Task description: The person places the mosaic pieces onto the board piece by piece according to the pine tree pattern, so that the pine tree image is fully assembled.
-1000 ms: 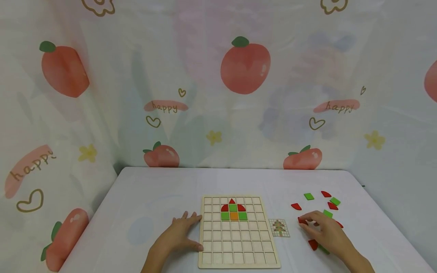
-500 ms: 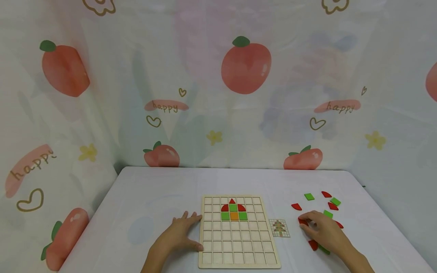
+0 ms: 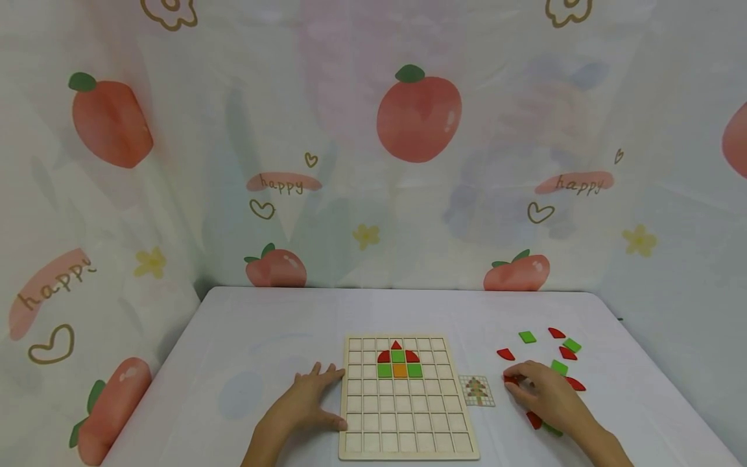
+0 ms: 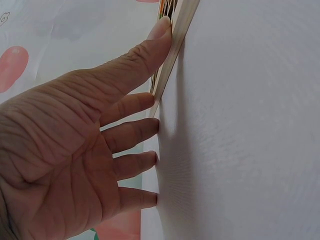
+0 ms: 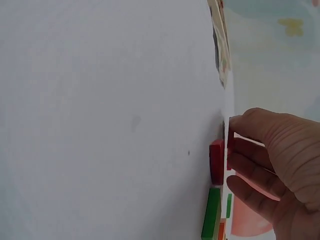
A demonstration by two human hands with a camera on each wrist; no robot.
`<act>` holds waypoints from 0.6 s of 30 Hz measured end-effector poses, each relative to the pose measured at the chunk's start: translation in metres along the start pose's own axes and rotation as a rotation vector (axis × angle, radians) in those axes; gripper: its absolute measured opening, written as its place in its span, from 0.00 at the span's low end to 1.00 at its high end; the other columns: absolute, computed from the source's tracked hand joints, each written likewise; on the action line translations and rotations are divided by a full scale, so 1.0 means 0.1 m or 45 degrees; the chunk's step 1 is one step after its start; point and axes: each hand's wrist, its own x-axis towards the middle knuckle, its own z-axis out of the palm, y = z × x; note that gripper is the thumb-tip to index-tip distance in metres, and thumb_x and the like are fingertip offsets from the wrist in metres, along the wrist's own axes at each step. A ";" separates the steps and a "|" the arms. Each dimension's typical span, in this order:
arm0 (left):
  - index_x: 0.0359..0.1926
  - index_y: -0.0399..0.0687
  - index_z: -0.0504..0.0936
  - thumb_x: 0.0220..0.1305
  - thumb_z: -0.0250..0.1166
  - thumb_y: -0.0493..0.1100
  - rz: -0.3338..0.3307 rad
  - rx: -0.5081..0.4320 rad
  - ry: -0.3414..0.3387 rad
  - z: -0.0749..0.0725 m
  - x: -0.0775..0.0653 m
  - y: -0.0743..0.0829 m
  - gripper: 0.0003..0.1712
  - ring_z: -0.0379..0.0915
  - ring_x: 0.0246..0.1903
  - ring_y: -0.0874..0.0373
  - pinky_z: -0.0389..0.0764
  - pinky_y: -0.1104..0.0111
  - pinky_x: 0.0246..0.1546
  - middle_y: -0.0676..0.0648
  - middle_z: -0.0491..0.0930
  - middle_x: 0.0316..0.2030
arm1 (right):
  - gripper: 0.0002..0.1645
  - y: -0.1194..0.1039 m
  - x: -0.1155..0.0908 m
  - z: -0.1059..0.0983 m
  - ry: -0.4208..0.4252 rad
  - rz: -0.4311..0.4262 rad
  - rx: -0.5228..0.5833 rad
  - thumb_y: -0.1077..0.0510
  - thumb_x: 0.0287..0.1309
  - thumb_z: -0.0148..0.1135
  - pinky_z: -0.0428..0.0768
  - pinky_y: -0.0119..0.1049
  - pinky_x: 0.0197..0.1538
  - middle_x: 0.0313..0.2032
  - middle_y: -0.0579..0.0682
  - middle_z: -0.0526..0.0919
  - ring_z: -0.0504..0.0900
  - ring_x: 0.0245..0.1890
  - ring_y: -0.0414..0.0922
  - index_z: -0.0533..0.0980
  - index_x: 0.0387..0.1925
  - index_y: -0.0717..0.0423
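Observation:
My left hand (image 3: 303, 400) lies with spread, straight fingers at the left edge of a wooden grid board (image 3: 412, 423). In the left wrist view its thumb (image 4: 159, 31) touches the board's side. Red, green and orange tiles fill a few cells near the board's top, including an orange square (image 3: 399, 370). Right of the board, my right hand (image 3: 547, 391) pinches a red rounded wooden tile (image 3: 510, 379) between thumb and fingers, just above the table. The fingers hide part of this tile. Beneath the hand lie another red tile (image 3: 533, 420) and a partly covered green tile (image 3: 551, 429).
A small picture card (image 3: 477, 390) with a tree on a grid lies against the board's right side. Several loose red and green tiles are scattered beyond the right hand, among them a green square (image 3: 528, 337) and a red rounded tile (image 3: 506, 355).
My right hand has shifted slightly left with the red tile, uncovering more of a red tile on its right. The left hand and the board stay put.

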 end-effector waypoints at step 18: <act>0.70 0.39 0.73 0.41 0.86 0.49 0.015 -0.020 0.002 0.00 -0.01 0.00 0.54 0.49 0.75 0.29 0.48 0.28 0.70 0.32 0.67 0.71 | 0.11 -0.47 0.22 0.14 0.098 -0.289 0.133 0.60 0.57 0.75 0.85 0.34 0.41 0.37 0.31 0.82 0.80 0.37 0.36 0.85 0.41 0.47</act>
